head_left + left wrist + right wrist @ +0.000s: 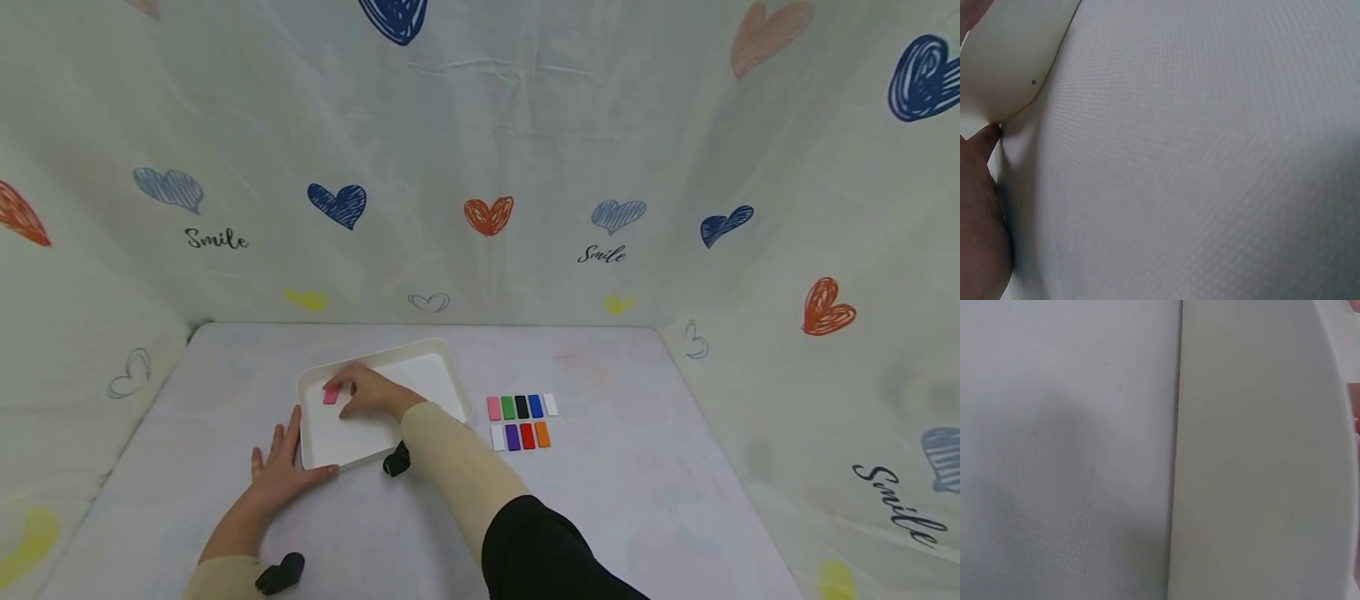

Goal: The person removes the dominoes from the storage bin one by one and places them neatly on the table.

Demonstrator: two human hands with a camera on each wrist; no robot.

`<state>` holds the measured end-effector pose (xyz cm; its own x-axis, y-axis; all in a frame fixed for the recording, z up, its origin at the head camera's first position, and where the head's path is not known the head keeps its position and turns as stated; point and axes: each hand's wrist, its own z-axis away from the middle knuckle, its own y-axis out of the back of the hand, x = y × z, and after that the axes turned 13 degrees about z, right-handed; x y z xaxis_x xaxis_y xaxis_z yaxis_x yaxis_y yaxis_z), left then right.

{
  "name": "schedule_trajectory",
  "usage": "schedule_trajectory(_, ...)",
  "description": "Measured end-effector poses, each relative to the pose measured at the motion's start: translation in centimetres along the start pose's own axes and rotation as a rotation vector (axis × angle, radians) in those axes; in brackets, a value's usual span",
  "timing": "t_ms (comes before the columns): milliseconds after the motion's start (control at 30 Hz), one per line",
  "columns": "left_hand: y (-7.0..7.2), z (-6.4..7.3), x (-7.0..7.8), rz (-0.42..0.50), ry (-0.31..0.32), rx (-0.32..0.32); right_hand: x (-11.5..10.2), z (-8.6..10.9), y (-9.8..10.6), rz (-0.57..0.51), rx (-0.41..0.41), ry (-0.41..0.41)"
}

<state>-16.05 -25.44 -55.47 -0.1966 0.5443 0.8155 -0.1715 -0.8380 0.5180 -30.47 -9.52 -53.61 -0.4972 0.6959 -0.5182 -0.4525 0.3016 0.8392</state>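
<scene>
A shallow white tray [427,371] lies on the table, slightly turned. Inside it, near the left end, is a small pink rectangular piece [330,397]. Over the tray reaches my right hand [371,393], index fingertip touching the pink piece and thumb apart, lower down. My left hand [279,473] rests at the tray's front left corner, fingers spread along the left side and thumb by the front edge. The left wrist view shows the thumb [986,139] against the tray's outer wall [1019,56]. In the right wrist view, the tray wall [1260,456] hides most of the hand.
Right of the tray, several small coloured rectangles lie in two rows, among them a green one [507,407], a black one [522,407] and an orange one [542,434]. The pale table [637,500] meets a white curtain [435,150] printed with hearts behind and at the sides.
</scene>
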Motion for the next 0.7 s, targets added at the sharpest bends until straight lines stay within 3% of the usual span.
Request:
schedule_trajectory(333, 0.07, 0.14, -0.06, 0.012, -0.031, 0.006, 0.11, -0.22, -0.88, 0.008, 0.060, -0.025)
schedule_trajectory(700, 0.03, -0.01, -0.18, 0.020, -0.034, 0.012, -0.17, -0.14, -0.86, 0.087, 0.031, -0.061)
